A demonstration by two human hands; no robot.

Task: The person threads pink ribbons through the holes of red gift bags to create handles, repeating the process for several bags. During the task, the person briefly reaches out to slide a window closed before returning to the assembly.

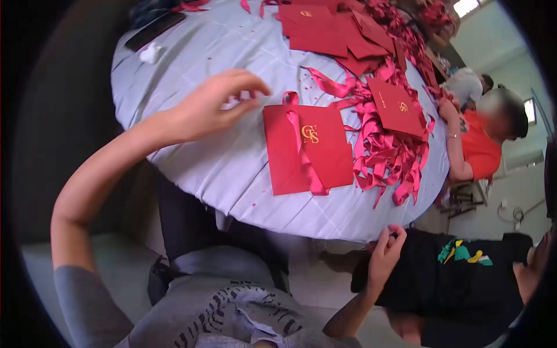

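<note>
A flat red paper piece, like a bag or folder, lies on the cloth-covered table in front of me, with gold letters on its face. A pink-red ribbon makes a small loop at its top edge and runs down across it. My left hand hovers just left of its upper corner, thumb and fingers apart and curved, holding nothing that I can see. Beyond the table's near edge at the right, my right hand is raised with loosely curled fingers, apart from the red piece.
A heap of ribbons lies to the right, with another red piece on top. More red pieces are piled at the back. A dark phone-like object and crumpled white tissue lie far left. People in orange and black shirts are at the right.
</note>
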